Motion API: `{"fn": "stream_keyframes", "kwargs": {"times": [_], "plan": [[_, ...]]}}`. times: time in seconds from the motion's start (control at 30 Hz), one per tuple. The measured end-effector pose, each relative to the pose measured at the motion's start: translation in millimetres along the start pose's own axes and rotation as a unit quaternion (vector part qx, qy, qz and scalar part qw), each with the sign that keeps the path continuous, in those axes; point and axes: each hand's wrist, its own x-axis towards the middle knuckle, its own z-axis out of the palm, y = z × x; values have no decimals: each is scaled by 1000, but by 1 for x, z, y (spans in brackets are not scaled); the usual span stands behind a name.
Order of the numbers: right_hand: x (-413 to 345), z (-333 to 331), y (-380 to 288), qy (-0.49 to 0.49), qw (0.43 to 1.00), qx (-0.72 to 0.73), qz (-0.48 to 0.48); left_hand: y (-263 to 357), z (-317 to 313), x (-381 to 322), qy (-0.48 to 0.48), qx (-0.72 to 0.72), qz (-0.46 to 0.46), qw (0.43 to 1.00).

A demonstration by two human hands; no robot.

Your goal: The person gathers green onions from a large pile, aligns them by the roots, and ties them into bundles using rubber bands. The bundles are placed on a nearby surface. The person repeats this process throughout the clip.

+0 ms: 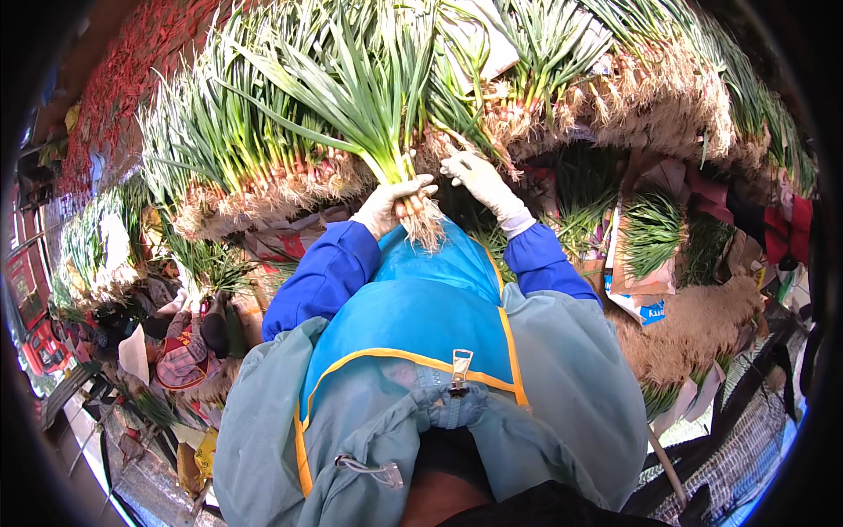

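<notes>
My left hand (pixel 395 204), in a pale glove, is closed around a bunch of green garlic plants (pixel 388 165) near its base. The long green leaves fan up and away from me, and the whitish roots hang below the fist over my blue apron (pixel 421 303). To the right, my right hand (pixel 475 178), gloved too, is raised with its fingers partly spread near the roots of the piled plants. No plant shows in its grasp. Both forearms wear blue sleeves. Directly beyond my hands lies a long row of the same plants (pixel 263 138), roots towards me.
More rooted plants (pixel 645 99) are heaped at the upper right. Cut greens lie on cardboard (pixel 652 230) to the right, above a root pile (pixel 691 323). At the lower left, a person in a checked top (pixel 181 362) handles a bunch. Red material (pixel 125 99) covers the upper left.
</notes>
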Motion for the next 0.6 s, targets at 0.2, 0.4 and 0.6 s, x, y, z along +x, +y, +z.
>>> {"fn": "stream_keyframes", "kwargs": {"times": [0.2, 0.4, 0.6], "plan": [[46, 66, -43, -163, 949, -263, 65, -1, -4, -6, 60, -3, -14, 998], [-1, -3, 43, 158, 866, -473, 43, 15, 23, -60, -36, 3, 157, 987], [12, -85, 143, 162, 906, -310, 239, 14, 7, -31, 49, -106, 84, 990]]}}
